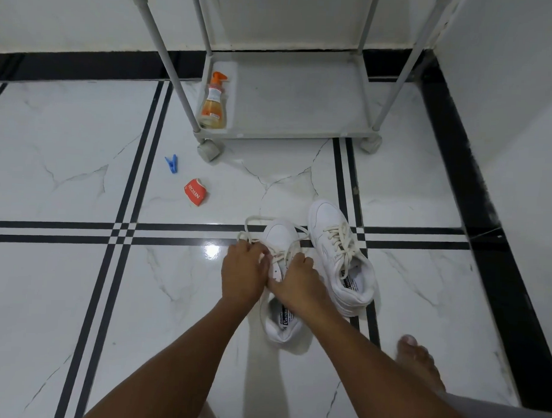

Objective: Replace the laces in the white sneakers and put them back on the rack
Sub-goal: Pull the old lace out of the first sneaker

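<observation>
Sneakers, two of them, sit on the marble floor (82, 170) in front of the crouching person, whose bare foot (419, 360) shows at the near right. Both hands work the near sneaker (283, 328): the left hand (242, 271) is closed, pinching a strand of the cream lace (252, 222), and the right hand (299, 280) is curled over the eyelets, apparently pinching lace too, though its fingertips are hidden. Loose loops trail past the toe; I'd worry they snag or pull unevenly, leaving one end too short to tie, or that an eyelet gets skipped under those crowded fingers. The far sneaker (339, 251) lies just beside it, already laced but untied, so its ends could catch when it's lifted. Farther off lie one red packet (195, 192) and one blue clothespin (171, 163). Beyond stands one wheeled rack (290, 132), its bottom shelf holding one orange spray bottle (213, 103); it could roll when the shoes are set on it.
</observation>
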`<state>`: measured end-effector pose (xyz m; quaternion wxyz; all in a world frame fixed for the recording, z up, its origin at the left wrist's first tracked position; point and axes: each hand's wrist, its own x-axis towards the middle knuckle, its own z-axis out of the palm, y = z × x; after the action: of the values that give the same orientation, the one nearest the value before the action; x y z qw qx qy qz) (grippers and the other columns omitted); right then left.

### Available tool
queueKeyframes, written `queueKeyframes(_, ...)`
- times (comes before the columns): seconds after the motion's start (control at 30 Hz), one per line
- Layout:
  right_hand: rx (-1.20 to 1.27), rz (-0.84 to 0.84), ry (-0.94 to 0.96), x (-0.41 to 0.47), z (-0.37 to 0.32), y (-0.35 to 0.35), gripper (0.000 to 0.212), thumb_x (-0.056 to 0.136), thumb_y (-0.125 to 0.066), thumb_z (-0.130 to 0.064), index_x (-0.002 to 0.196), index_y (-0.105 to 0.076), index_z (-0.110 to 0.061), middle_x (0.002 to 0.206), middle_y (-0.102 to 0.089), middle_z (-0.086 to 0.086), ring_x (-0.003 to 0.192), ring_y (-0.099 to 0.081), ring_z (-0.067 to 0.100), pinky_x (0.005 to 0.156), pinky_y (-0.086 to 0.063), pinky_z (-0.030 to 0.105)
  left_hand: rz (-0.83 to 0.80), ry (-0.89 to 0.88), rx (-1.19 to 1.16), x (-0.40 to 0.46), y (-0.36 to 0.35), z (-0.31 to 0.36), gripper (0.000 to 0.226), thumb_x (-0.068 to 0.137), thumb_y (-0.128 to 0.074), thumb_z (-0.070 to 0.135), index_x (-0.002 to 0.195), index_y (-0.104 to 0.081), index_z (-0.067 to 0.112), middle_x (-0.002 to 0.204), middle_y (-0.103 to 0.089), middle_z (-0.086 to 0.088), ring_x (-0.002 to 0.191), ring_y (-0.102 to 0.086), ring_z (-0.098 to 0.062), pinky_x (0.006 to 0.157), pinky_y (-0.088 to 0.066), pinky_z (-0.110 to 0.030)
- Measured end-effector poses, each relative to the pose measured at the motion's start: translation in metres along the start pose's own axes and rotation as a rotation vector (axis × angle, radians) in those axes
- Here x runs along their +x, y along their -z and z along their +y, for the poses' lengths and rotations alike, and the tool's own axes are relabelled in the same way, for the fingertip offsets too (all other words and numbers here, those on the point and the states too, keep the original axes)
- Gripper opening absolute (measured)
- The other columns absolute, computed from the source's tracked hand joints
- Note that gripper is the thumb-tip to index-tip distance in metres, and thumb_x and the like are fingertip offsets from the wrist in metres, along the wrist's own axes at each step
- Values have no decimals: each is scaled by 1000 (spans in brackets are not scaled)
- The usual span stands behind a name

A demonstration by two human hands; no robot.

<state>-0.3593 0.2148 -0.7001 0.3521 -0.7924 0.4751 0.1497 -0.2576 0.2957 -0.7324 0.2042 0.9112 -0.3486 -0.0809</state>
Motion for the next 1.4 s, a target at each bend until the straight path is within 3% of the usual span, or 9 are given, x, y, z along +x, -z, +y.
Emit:
queueKeyframes(0.3, -186, 80, 13, -9, -5, -21, 83, 87, -59, -67, 139, -31, -8, 135, -43, 13, 115, -55, 28, 80, -49, 35, -68, -418, 359, 22, -6, -10, 20, 91, -66, 36, 78, -75, 24, 72, -63, 4, 67, -53, -19, 58, -47, -33)
queueKeyframes(0.43, -269, 59, 34, -7, -8, -21, 83, 93, -55, -60, 146, -27, -2, 151, -32, 24, 119, -58, 30, 89, -50, 34, -275, -282, 452, 29, 4, 23, 25, 94, -59, 36, 81, -63, 15, 79, -63, -1, 71, -59, -21, 68, -48, -34)
queueKeyframes(0.6, -348, 33, 5, -3, -12, -21, 81, 100, -46, -57, 151, -18, 0, 157, -20, 31, 123, -58, 35, 93, -52, 35, -762, 309, -100, 61, 33, 54, 36, 102, -39, 35, 110, -60, 7, 112, -61, -13, 105, -59, -28, 93, -49, -37)
queueKeyframes(0.73, -348, 42, -22, 2, -15, -23, 87, 99, -49, -57, 151, -15, 4, 155, -23, 33, 123, -58, 37, 91, -54, 37, -515, 512, -825, 85, 79, 86, 26, 89, -59, 32, 84, -60, 6, 82, -56, -9, 70, -50, -23, 67, -44, -32)
queueKeyframes(0.83, -296, 58, -25, 4, -14, -21, 86, 96, -55, -56, 148, -21, 3, 153, -27, 32, 120, -60, 37, 90, -54, 37, -451, 558, -1113, 93, 100, 86, 18, 89, -61, 21, 77, -55, 9, 68, -46, -7, 55, -45, -21, 68, -55, -38)
queueKeyframes(1.07, -253, 54, -16, 7, -9, -22, 85, 94, -59, -56, 146, -24, 1, 152, -28, 31, 119, -60, 35, 90, -53, 37, -870, 194, 88, 71, 58, 3, 36, 84, -74, 49, 81, -67, 14, 86, -66, -7, 73, -59, -20, 62, -41, -28)
queueKeyframes(1.27, -249, 55, 0, 10, -7, -23, 81, 93, -59, -57, 143, -28, -2, 149, -33, 28, 115, -62, 35, 85, -56, 37, -469, 178, -773, 91, 102, 35, 36, 102, -53, 43, 88, -73, 17, 106, -70, -5, 102, -64, -22, 92, -50, -35)
queueKeyframes(1.33, -258, 54, 6, 10, -7, -24, 82, 93, -59, -57, 144, -28, -1, 149, -32, 30, 114, -63, 35, 85, -56, 37, -396, 366, -1187, 95, 110, 43, 37, 106, -47, 35, 81, -62, 11, 103, -70, -11, 96, -68, -23, 89, -54, -34)
queueKeyframes(1.4, -262, 57, 3, 11, -7, -24, 83, 93, -59, -58, 144, -28, -1, 149, -32, 30, 113, -64, 36, 85, -57, 37, -420, 523, -1201, 93, 98, 38, 36, 105, -46, 33, 75, -49, 13, 84, -63, -13, 70, -63, -23, 69, -51, -32)
